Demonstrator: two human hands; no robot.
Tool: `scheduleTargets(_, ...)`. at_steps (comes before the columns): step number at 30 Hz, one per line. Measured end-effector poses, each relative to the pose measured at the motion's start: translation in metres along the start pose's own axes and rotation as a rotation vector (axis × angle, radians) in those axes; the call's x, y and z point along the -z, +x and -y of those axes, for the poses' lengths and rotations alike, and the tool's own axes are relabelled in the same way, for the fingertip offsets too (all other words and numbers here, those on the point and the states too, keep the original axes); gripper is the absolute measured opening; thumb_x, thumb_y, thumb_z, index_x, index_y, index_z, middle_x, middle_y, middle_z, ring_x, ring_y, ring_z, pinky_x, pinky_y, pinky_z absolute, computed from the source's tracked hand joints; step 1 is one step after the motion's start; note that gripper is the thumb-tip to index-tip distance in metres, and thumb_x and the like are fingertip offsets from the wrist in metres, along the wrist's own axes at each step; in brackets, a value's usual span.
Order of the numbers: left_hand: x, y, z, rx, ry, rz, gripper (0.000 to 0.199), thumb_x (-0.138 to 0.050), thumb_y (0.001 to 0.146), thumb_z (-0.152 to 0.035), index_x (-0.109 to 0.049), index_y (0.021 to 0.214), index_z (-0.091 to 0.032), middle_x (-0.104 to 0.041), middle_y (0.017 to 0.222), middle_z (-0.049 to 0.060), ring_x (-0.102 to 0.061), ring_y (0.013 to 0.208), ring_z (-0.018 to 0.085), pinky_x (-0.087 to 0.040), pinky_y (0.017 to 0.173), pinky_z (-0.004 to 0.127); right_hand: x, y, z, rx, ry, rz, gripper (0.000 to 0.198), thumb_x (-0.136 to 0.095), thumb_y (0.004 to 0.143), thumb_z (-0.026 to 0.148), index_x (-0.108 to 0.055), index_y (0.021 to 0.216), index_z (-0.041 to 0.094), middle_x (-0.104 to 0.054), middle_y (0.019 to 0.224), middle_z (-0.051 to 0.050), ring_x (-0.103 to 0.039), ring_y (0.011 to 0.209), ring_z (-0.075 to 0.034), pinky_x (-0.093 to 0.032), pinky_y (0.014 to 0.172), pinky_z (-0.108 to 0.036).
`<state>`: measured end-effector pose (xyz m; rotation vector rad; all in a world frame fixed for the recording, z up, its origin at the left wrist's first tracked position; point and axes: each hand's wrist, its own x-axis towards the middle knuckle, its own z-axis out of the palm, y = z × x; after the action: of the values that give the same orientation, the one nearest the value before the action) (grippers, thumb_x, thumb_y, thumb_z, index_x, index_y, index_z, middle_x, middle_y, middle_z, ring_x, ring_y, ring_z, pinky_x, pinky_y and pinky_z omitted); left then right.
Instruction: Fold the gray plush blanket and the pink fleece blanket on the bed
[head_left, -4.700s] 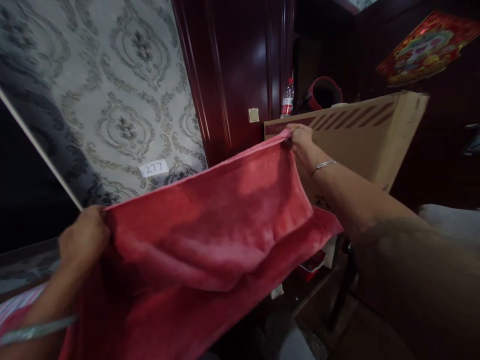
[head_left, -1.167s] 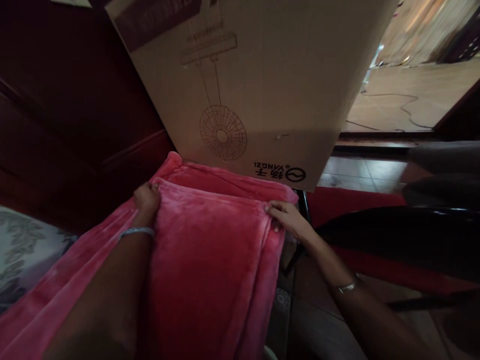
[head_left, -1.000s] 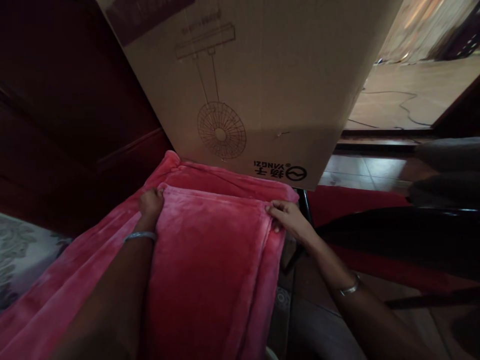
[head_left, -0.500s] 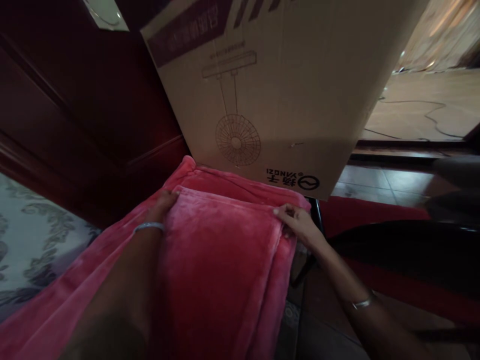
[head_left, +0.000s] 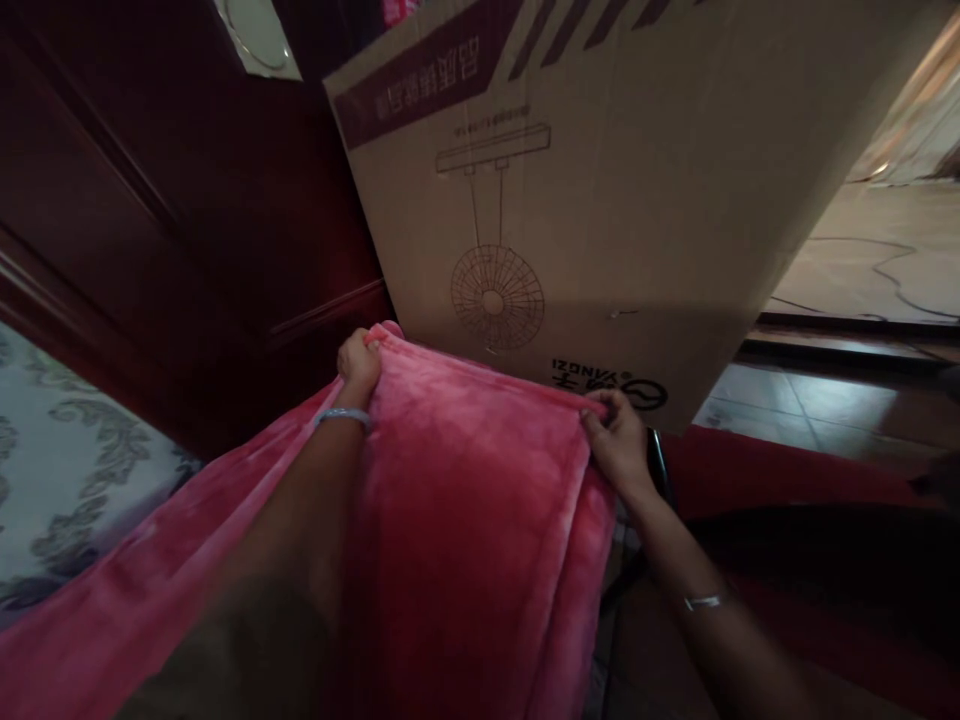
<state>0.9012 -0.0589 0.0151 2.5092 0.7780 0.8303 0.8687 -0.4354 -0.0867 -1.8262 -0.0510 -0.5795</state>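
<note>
A pink-red plush blanket lies folded in layers before me, its far edge close to a cardboard box. My left hand is closed on the far left corner of the blanket's top layer. At the far right corner, my right hand pinches the same edge between thumb and fingers. That edge runs fairly straight between the two hands. The lower layer shows along the right side and spreads out at the left.
The large cardboard box, printed with a fan drawing, stands directly behind the blanket. Dark red wooden panelling rises at the left, above patterned fabric. A dark rounded object sits at the right. Cables cross the floor beyond.
Both hands have moved forward with the top layer's edge, which now covers the strip of lower layer at the far end. The view has shifted slightly.
</note>
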Motion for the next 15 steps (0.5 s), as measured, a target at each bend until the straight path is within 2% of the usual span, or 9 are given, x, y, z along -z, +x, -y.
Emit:
scheduleTargets(5, -0.049, -0.006, 0.030, 0.063, -0.005, 0.114, 0.022, -0.056, 0.086, -0.019, -0.070, 0.102, -0.016, -0.072, 0.103, 0.016, -0.065, 0.100, 0.030, -0.049, 0.088, 0.041, -0.007, -0.010, -0.021, -0.027, -0.120, 0.013, 0.038, -0.051, 0.075, 0.043, -0.066, 0.099, 0.018, -0.065, 0.079, -0.004, -0.048, 0.059, -0.018, -0.040, 0.063, -0.032)
scheduleTargets(8, -0.063, -0.002, 0.044, 0.076, -0.018, 0.173, 0.024, -0.059, 0.086, -0.025, -0.070, 0.105, -0.015, -0.072, 0.108, 0.019, -0.066, 0.103, 0.034, -0.049, 0.088, 0.045, -0.006, -0.009, -0.023, -0.017, -0.143, 0.018, 0.039, -0.051, 0.076, 0.045, -0.066, 0.099, 0.018, -0.067, 0.084, -0.006, -0.050, 0.060, -0.018, -0.041, 0.063, -0.032)
scheduleTargets(11, -0.062, 0.005, 0.048, 0.074, -0.060, 0.231, 0.026, -0.061, 0.085, -0.029, -0.070, 0.104, -0.014, -0.072, 0.108, 0.020, -0.065, 0.106, 0.035, -0.049, 0.090, 0.045, -0.005, -0.009, -0.022, 0.000, -0.174, 0.009, 0.039, -0.050, 0.076, 0.045, -0.067, 0.098, 0.018, -0.067, 0.083, -0.006, -0.052, 0.062, -0.019, -0.041, 0.065, -0.032)
scheduleTargets(15, -0.041, 0.010, 0.050, 0.049, -0.192, 0.345, 0.027, -0.065, 0.083, -0.035, -0.070, 0.098, -0.013, -0.074, 0.098, 0.014, -0.067, 0.096, 0.028, -0.052, 0.084, 0.035, -0.006, -0.010, -0.022, -0.005, -0.208, 0.021, 0.041, -0.049, 0.074, 0.046, -0.067, 0.097, 0.018, -0.065, 0.075, -0.006, -0.051, 0.062, -0.020, -0.041, 0.064, -0.033)
